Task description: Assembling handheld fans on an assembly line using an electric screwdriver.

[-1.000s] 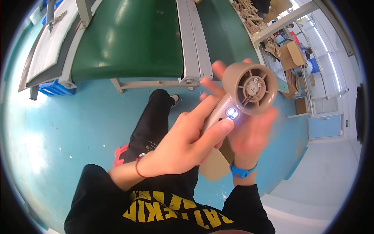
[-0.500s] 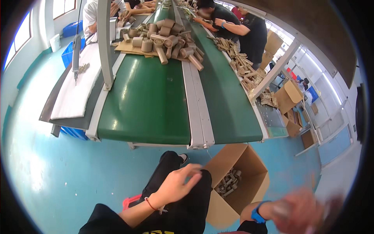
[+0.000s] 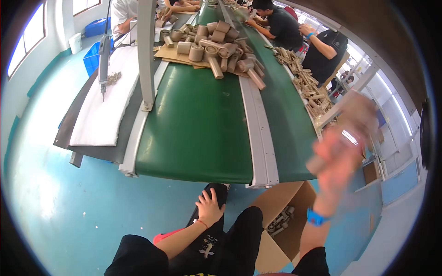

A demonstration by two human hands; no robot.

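My left hand (image 3: 211, 210) lies on my left knee with its fingers spread, holding nothing. My right hand (image 3: 338, 154), raised to the right of the belt's near end, is smeared by motion. Its fingers seem wrapped round a blurred brown part (image 3: 361, 110) that sticks out above them; its exact kind cannot be made out. A pale striped patch shows near the fingers. Below that arm, an open cardboard box (image 3: 294, 230) stands on the floor. Several beige-brown tubular plastic parts (image 3: 281, 221) lie inside.
A green conveyor belt (image 3: 198, 133) stretches ahead. Brown drum-and-handle plastic housings (image 3: 212, 43) are heaped on cardboard upon it. Slim brown pieces (image 3: 306, 83) line the right edge. A powered screwdriver (image 3: 104, 64) hangs above a white pad (image 3: 103, 115) at left. Co-workers (image 3: 281, 25) sit along both sides.
My right hand has swung up from the lower right to beside the belt, with the blurred part. My left hand has come down onto my knee. The view has shifted slightly.
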